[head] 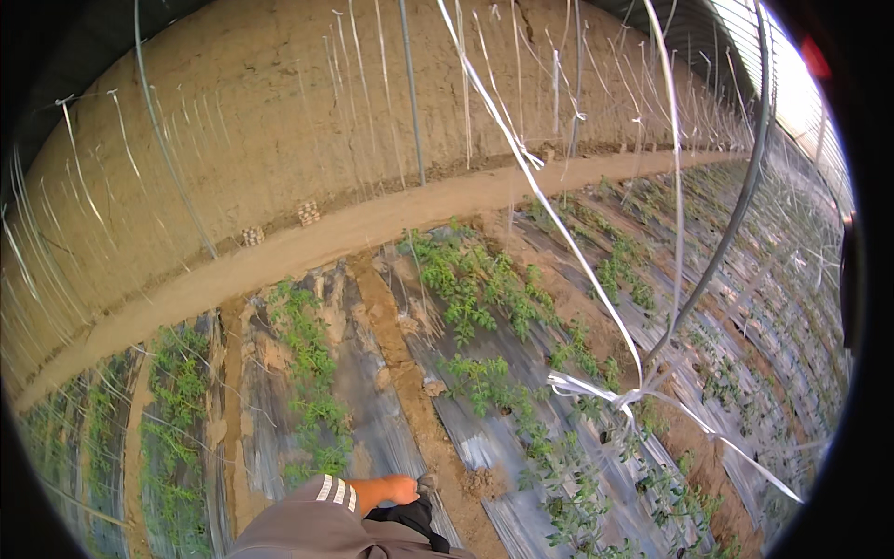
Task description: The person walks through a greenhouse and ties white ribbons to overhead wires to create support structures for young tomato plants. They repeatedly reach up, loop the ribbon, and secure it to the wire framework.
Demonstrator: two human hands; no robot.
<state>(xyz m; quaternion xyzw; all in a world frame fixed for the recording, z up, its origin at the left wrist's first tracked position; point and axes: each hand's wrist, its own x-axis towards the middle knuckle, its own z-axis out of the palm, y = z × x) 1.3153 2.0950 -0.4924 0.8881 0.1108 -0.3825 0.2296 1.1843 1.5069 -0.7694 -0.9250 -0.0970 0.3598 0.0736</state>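
My left hand (402,489) is low in the picture, in front of my body, with its fingers curled. Whether anything is inside them is too small to tell. The grey-brown sleeve (300,520) with pale stripes ends above that forearm. Dark trousers (412,517) and part of a shoe (427,482) show close beside the hand. My right hand is out of view. At the right, close to the camera, white plastic twine (625,400) is knotted near a grey curved pole or cable (726,237).
Leafy green plants (482,279) grow in rows through plastic mulch film (391,447). A bare soil furrow (398,356) runs between beds to a dirt path (391,216). Beyond stands an earthen wall (265,105); strings and metal poles (412,91) hang or rise before it.
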